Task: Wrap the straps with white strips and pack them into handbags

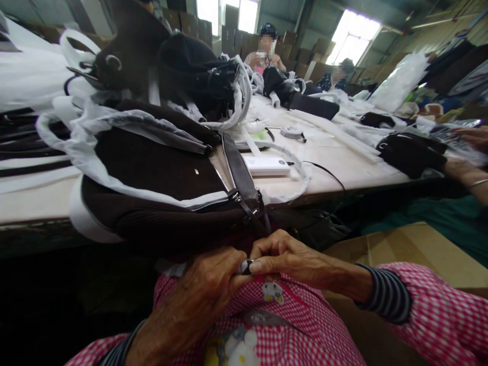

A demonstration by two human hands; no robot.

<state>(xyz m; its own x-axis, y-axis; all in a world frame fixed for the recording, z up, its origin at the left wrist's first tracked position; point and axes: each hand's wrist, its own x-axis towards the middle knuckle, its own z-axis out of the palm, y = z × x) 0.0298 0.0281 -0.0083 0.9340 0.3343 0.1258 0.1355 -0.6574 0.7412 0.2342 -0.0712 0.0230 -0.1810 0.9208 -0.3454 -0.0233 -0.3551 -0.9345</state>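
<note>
Left hand [206, 284]: closed, with a small silver metal clasp [246, 266] pinched at the fingertips.
Right hand [290, 256]: closed, with the same clasp gripped from the other side, above the lap.
Bag: a dark brown fabric handbag [152, 173] is laid at the edge of the pale table [343, 168], partly covered by white wrapping [78, 152]. Its dark leather strap [244, 183] hangs towards the hands.
Progress: work on the clasp is judged to be under way and unfinished.
</note>
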